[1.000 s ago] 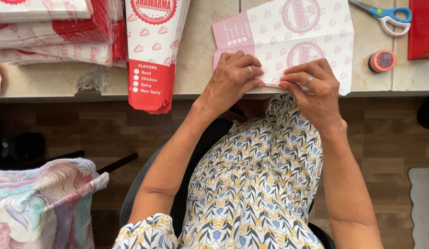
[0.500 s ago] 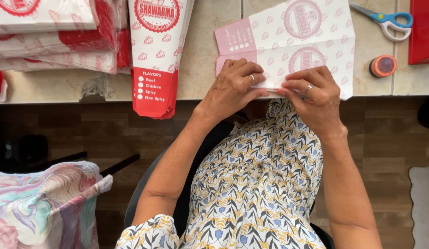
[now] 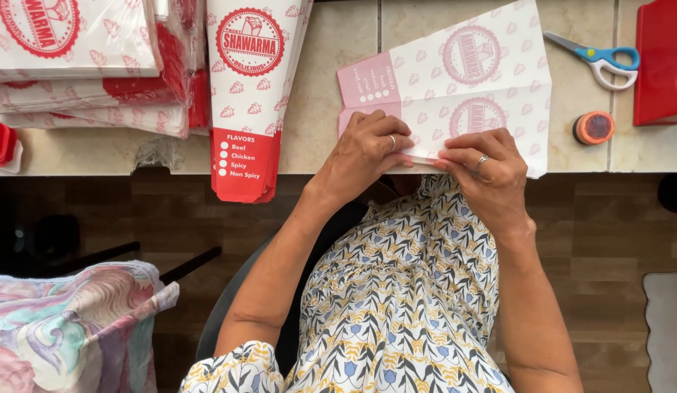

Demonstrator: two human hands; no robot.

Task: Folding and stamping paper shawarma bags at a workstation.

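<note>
Both hands press on a flat pink-and-white printed paper sleeve lying at the near edge of the beige tiled counter. Left hand pins the sleeve's lower left part with curled fingers; right hand pinches its bottom edge. Blue-handled scissors and a small round orange-rimmed pad lie just right of it. Stacked red-and-white paper sleeves sit to the left.
</note>
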